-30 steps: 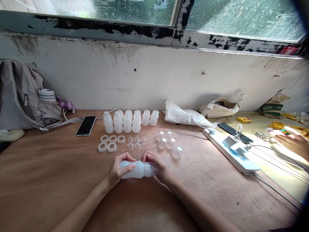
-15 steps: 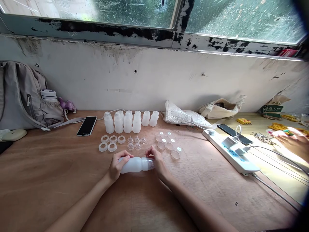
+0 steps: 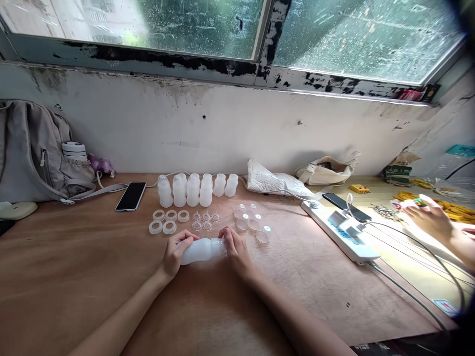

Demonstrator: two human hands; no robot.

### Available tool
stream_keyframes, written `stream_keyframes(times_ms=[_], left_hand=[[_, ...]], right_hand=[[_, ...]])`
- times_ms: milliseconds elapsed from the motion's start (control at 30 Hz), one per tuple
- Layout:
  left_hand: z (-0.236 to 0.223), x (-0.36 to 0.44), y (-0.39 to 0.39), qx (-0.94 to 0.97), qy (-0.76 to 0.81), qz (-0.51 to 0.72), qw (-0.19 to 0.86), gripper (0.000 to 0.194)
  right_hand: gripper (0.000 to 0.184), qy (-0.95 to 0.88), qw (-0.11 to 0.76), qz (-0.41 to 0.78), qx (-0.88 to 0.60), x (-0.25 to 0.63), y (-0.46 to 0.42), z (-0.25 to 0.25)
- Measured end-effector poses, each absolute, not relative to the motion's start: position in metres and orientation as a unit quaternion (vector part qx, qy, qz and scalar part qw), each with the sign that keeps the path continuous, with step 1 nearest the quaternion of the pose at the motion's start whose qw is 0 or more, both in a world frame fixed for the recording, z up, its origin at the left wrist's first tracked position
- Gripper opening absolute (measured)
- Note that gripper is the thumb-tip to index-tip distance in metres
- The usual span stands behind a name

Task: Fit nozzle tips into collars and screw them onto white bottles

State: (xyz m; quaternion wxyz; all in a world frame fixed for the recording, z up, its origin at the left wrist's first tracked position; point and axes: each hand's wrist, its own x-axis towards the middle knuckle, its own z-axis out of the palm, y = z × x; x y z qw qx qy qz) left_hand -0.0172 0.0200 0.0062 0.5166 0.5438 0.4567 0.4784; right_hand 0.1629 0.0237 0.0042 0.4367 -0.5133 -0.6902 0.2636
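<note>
A frosted white baby bottle (image 3: 200,250) lies sideways between my hands, just above or on the wooden table. My left hand (image 3: 174,253) is wrapped round its base end. At the capped end, my right hand (image 3: 234,248) closes its fingers over the clear cap, hiding most of it. Beyond them lie several white screw rings (image 3: 169,227), clear nipples (image 3: 207,226) and clear caps (image 3: 261,237) with pale round tops. Farther back stand several frosted bottles (image 3: 193,190) in rows.
A white power strip (image 3: 358,251) with plugs and cables lies to the right, beside a black phone (image 3: 345,205). Another phone (image 3: 130,196) and a grey backpack (image 3: 33,148) are on the left. At far right, another person's hand (image 3: 426,217) works near yellow pieces (image 3: 456,210).
My right hand has shifted from the cap's end to close round it, covering more of the cap. The view has turned slightly to the right.
</note>
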Motion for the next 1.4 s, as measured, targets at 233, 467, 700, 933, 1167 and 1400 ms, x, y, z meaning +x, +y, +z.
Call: stream_keyframes(times_ms=[233, 467, 700, 933, 1167, 1400], left_hand=[[0.001, -0.016, 0.023, 0.519, 0.467, 0.507, 0.505, 0.022], [0.005, -0.015, 0.014, 0.577, 0.452, 0.507, 0.454, 0.021], [-0.002, 0.000, -0.010, 0.626, 0.448, 0.552, 0.320, 0.021], [-0.002, 0.005, -0.012, 0.619, 0.452, 0.560, 0.316, 0.022], [0.006, 0.007, 0.005, 0.615, 0.491, 0.486, 0.380, 0.024], [0.000, -0.009, 0.022, 0.703, 0.461, 0.466, 0.276, 0.032]], right_hand=[[0.026, -0.657, 0.459, 0.288, -0.523, 0.163, 0.029, 0.000], [0.025, -0.695, 0.484, 0.241, -0.474, 0.160, 0.022, -0.006], [0.025, -0.649, 0.573, 0.226, -0.446, 0.158, 0.016, -0.021], [0.022, -0.637, 0.583, 0.223, -0.452, 0.158, 0.016, -0.017], [0.018, -0.580, 0.554, 0.317, -0.506, 0.166, 0.025, 0.009], [0.028, -0.558, 0.588, 0.327, -0.486, 0.178, 0.048, 0.033]])
